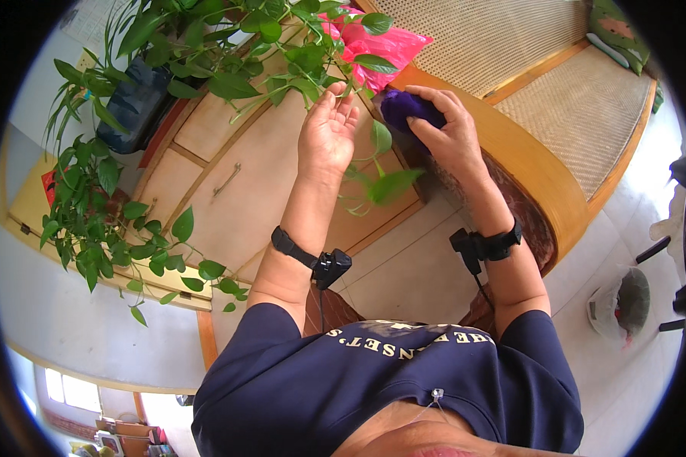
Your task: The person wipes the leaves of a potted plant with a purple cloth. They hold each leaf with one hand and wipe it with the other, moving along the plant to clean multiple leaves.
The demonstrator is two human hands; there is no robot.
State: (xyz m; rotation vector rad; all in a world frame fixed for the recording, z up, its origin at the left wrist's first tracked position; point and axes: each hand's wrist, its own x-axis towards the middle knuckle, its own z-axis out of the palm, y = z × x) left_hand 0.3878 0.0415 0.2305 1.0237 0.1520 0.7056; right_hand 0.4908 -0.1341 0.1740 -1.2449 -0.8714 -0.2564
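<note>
My left hand point(328, 137) is raised palm up, its fingers loosely curled and apart, among the trailing stems of a pothos plant point(231, 85). Green stems pass close to its fingertips; whether they touch is hard to tell. My right hand point(454, 128) grips a bunched purple cloth point(414, 111) beside the wooden arm of a seat. Between and below the hands hangs a vine with a pothos leaf point(381, 136) and a lower, motion-blurred leaf point(394, 185). Each wrist wears a black strap with a small device.
Behind the vines stands a wooden cabinet point(263, 165) with a metal handle. A pink plastic bag point(380, 48) lies ahead, by the cane-woven seat point(577, 108). A dark blue planter point(131, 111) is at the left. On the tiled floor at right stands a lined waste bin point(620, 303).
</note>
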